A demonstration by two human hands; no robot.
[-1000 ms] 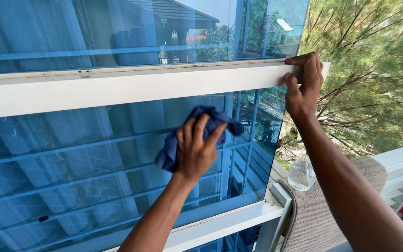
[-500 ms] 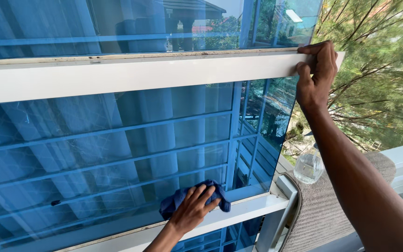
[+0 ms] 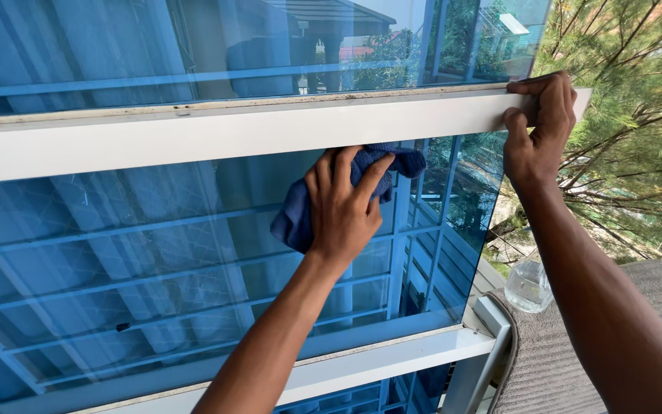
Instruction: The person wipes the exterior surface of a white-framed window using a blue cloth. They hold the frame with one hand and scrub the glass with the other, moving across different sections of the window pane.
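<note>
My left hand (image 3: 344, 205) presses a crumpled dark blue cloth (image 3: 293, 215) flat against the blue-tinted glass pane (image 3: 155, 253), just under the white horizontal frame bar (image 3: 231, 134). The cloth sticks out above and to the left of my fingers. My right hand (image 3: 539, 126) grips the right end of that white bar, thumb below and fingers over the top edge. Both forearms reach up from the lower right.
A white lower frame rail (image 3: 392, 356) runs under the pane. A clear plastic bottle (image 3: 528, 286) stands on a grey mat (image 3: 568, 360) draped over a ledge at the right. Pine branches (image 3: 637, 153) fill the background on the right.
My left hand with the cloth went down to the bottom rail, then back up the glass to just under the white bar. My right hand kept its grip on the bar's end.
</note>
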